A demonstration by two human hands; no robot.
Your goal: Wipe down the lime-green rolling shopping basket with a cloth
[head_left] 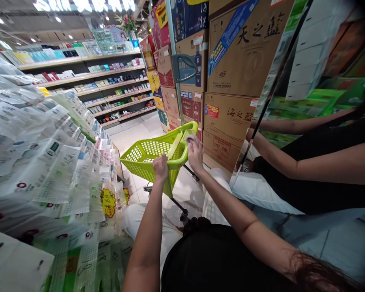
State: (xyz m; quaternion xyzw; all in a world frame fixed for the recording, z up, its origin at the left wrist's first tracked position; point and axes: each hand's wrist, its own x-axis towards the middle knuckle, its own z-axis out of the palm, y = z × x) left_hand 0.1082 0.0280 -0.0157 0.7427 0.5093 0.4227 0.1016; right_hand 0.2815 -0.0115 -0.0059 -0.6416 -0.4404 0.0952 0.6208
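A lime-green shopping cart [146, 148] with a perforated plastic basket stands in front of me, angled to the left. My left hand [160, 167] is closed round the near left end of its handle. My right hand [195, 154] is closed at the right side of the looped handle [192, 126], covering part of it. A small dark and pale spot shows by the right fingertips, too blurred to name. No goods show inside the visible part of the basket.
Plastic-wrapped packs [63, 162] with yellow price tags [108, 202] are piled close on the left. Stacked cardboard cartons [231, 113] line the right, beside a mirrored panel [292, 162]. Behind stand shelves of small boxes [115, 81], beyond the tiled floor [140, 132].
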